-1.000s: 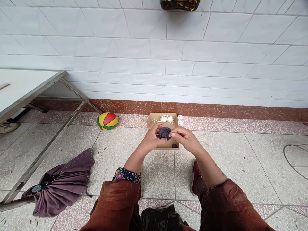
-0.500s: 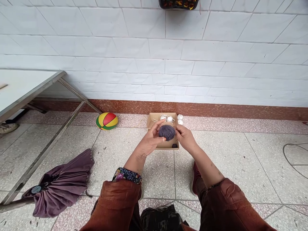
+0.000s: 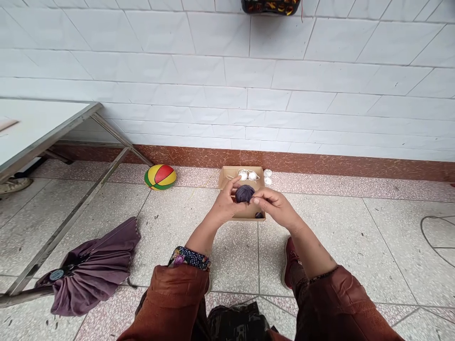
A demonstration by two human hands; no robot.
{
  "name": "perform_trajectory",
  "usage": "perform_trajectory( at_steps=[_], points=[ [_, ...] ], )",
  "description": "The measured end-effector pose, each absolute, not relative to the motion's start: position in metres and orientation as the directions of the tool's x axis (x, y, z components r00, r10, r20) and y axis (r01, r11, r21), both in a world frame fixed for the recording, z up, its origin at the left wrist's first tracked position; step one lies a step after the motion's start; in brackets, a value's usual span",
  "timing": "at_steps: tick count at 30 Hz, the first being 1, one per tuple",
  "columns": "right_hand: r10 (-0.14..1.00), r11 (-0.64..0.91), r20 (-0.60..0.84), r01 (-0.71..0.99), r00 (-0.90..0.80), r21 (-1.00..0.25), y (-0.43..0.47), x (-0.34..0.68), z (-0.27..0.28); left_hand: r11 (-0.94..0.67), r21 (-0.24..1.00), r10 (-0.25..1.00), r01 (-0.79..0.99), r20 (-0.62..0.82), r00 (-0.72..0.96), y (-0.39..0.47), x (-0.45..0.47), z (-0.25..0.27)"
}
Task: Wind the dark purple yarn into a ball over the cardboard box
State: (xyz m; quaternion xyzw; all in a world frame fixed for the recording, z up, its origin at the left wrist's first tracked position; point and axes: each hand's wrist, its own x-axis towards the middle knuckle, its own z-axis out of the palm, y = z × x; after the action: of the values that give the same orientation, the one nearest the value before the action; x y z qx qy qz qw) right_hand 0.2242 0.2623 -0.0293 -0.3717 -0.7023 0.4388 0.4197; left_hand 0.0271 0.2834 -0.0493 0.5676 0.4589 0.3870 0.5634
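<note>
A dark purple-grey ball of yarn (image 3: 244,193) is gripped between the thumb and fingers of my left hand (image 3: 226,204). My right hand (image 3: 274,204) is closed in a pinch at the ball's right side; the yarn strand in its fingertips is too fine to make out clearly. Below the hands, on the floor, is an open cardboard box (image 3: 224,171), partly covered by them. White yarn balls (image 3: 243,175) with loose strands lie in its far part. A small dark ball (image 3: 259,215) sits in the near right corner.
Two white balls (image 3: 268,177) stand on the floor right of the box. A colourful ball (image 3: 160,177) rests by the wall, near a metal-framed table (image 3: 53,125). A folded purple umbrella (image 3: 94,267) lies at left. A dark container (image 3: 270,5) is at the top, and a wire loop (image 3: 424,232) at right.
My right hand has shifted across the front of the yarn ball, its fingers now pinching near the ball's lower right. The ball has turned slightly in my left hand.
</note>
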Motion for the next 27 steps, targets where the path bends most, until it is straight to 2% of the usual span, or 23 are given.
perform_trajectory(
  at_steps=[2, 5, 8, 13, 17, 22, 25, 27],
  points=[
    [0.922, 0.34, 0.289, 0.18, -0.259, -0.923, 0.267, 0.228, -0.032, 0.072, 0.992, 0.909, 0.101, -0.107, 0.402, 0.28, 0.026, -0.05],
    [0.94, 0.341, 0.32, 0.255, -0.122, -0.905, 0.276, 0.229, -0.042, 0.106, 0.994, 0.809, 0.014, -0.094, 0.58, 0.276, 0.026, -0.052],
    [0.958, 0.284, 0.284, 0.314, -0.048, -0.906, 0.282, 0.227, -0.054, 0.133, 0.979, 0.782, -0.153, -0.009, 0.624, 0.275, 0.026, -0.051],
    [0.968, 0.25, 0.238, 0.396, -0.079, -0.883, 0.283, 0.221, -0.066, 0.166, 0.89, 0.895, -0.425, 0.045, 0.444, 0.277, 0.028, -0.045],
    [0.951, 0.307, 0.254, 0.459, -0.175, -0.834, 0.277, 0.211, -0.07, 0.161, 0.84, 0.951, -0.518, 0.008, 0.308, 0.281, 0.028, -0.045],
    [0.883, 0.412, 0.231, 0.439, -0.409, -0.798, 0.264, 0.203, -0.062, 0.089, 0.883, 0.989, -0.46, -0.021, 0.149, 0.285, 0.029, -0.049],
    [0.808, 0.48, 0.251, 0.348, -0.533, -0.805, 0.258, 0.204, -0.047, 0.06, 0.941, 0.996, -0.334, -0.032, 0.086, 0.287, 0.029, -0.05],
    [0.797, 0.483, 0.293, 0.266, -0.528, -0.834, 0.256, 0.207, -0.037, 0.078, 0.971, 0.995, -0.224, -0.061, 0.084, 0.286, 0.03, -0.051]
  ],
)
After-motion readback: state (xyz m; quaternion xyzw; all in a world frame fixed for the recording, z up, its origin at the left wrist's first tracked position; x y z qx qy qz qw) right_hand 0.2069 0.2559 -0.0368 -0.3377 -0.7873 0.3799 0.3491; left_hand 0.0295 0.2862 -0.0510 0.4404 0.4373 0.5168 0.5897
